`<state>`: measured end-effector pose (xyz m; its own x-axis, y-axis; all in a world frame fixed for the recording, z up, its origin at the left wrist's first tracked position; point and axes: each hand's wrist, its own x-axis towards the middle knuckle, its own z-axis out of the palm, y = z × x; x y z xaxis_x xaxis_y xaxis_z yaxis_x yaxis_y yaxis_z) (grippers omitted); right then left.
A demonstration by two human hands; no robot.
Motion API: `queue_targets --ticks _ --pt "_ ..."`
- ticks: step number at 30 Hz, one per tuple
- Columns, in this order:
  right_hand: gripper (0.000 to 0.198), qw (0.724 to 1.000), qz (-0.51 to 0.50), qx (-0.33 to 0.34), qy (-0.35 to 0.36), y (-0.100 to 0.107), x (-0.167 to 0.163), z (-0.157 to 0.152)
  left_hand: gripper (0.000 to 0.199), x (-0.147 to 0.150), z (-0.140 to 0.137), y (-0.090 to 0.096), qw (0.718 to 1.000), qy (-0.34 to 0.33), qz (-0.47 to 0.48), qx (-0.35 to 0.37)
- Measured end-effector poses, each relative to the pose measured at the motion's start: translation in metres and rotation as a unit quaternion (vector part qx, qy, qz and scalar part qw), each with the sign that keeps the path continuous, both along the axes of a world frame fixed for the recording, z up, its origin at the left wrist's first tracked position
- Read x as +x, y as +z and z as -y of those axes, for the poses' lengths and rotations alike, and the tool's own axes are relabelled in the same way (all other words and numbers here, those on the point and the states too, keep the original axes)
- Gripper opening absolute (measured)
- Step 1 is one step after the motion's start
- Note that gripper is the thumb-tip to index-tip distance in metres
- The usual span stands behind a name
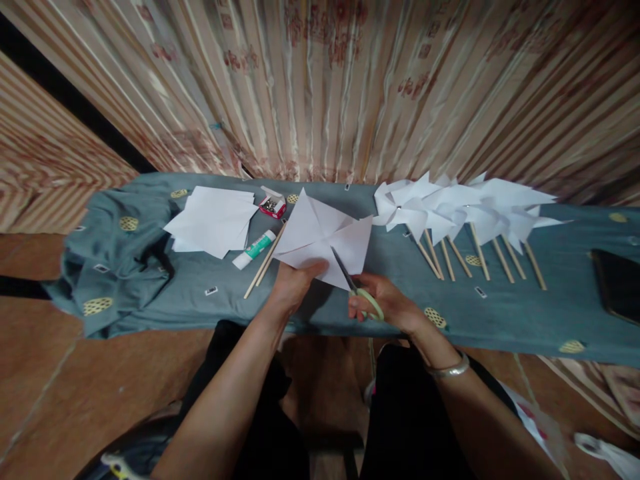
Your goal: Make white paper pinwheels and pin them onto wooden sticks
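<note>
Left grip: the left hand [299, 279] pinches the near edge of a white paper sheet [305, 230], thumb flat on top; the fingers beneath are hidden.
Right grip: the right hand [383, 298] is curled around the pale green handles of the scissors [345, 271].
Scissors: angled away from the person, blade lying over the near corner of the sheet, tip close to its middle; how far the blades are parted cannot be told.
Sheet in hand: in front of the person, over the tabletop [295, 317]; lines that look like slits run from other corners toward the centre.
Wrist: a silver bracelet [449, 366] sits on the right arm.
Wooden sticks: two loose sticks [265, 263] lie just left of the sheet, partly covered by it.
Glue stick: a white and green glue stick [255, 249] beside them.
Red box: a small red box [273, 208] behind the glue, lid up, metal bits inside.
Paper stack: loosely fanned white sheets [213, 220] farther left.
Pinwheels: overlapping white pinwheels [450, 203] on sticks, in a row to the right.
Far right: a dark, flat, phone-like object [617, 287].
Backdrop: a pleated, patterned curtain [320, 87].
</note>
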<state>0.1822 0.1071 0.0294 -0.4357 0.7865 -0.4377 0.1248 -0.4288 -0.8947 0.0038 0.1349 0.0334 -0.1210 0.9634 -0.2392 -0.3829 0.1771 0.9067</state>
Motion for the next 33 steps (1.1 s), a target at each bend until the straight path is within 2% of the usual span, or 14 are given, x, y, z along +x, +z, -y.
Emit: queue_targets --ticks 5,8,11,14,16,19,21,24,27,31,33 --pt "0.076 0.995 0.024 -0.063 0.070 0.012 0.017 0.004 0.052 -0.004 -0.001 -0.001 1.000 0.017 0.017 0.010" --pt "0.075 0.993 0.032 -0.075 0.082 0.014 0.034 0.008 0.054 -0.007 -0.001 -0.002 0.999 0.026 0.028 0.008" --pt "0.066 0.995 0.084 -0.029 0.052 0.010 0.054 0.011 0.044 -0.008 0.000 -0.006 0.999 0.020 0.029 0.002" --pt "0.059 0.983 0.176 0.061 -0.007 0.004 0.070 0.014 0.043 -0.006 0.002 -0.012 0.999 0.011 0.036 -0.007" --pt "0.055 0.948 0.275 0.152 -0.050 0.000 0.078 0.015 0.050 -0.003 0.005 -0.015 0.999 0.015 0.044 -0.014" --pt "0.048 0.850 0.438 0.277 -0.093 -0.004 0.083 0.016 0.054 0.001 0.010 -0.020 0.998 0.004 0.042 -0.039" --pt "0.047 0.790 0.516 0.320 -0.089 -0.007 0.085 0.017 0.052 0.002 0.013 -0.021 0.997 -0.011 0.039 -0.062" --pt "0.049 0.728 0.575 0.366 -0.072 -0.011 0.086 0.018 0.046 0.003 0.018 -0.022 0.995 -0.024 0.038 -0.087" --pt "0.049 0.695 0.595 0.398 -0.070 -0.016 0.088 0.018 0.041 0.001 0.022 -0.020 0.994 -0.058 0.017 -0.092" --pt "0.039 0.682 0.595 0.419 -0.078 -0.019 0.091 0.015 0.038 -0.009 0.025 -0.016 0.986 -0.136 -0.079 -0.054" --pt "0.033 0.678 0.590 0.430 -0.085 -0.018 0.092 0.014 0.039 -0.019 0.024 -0.017 0.976 -0.151 -0.152 -0.037"
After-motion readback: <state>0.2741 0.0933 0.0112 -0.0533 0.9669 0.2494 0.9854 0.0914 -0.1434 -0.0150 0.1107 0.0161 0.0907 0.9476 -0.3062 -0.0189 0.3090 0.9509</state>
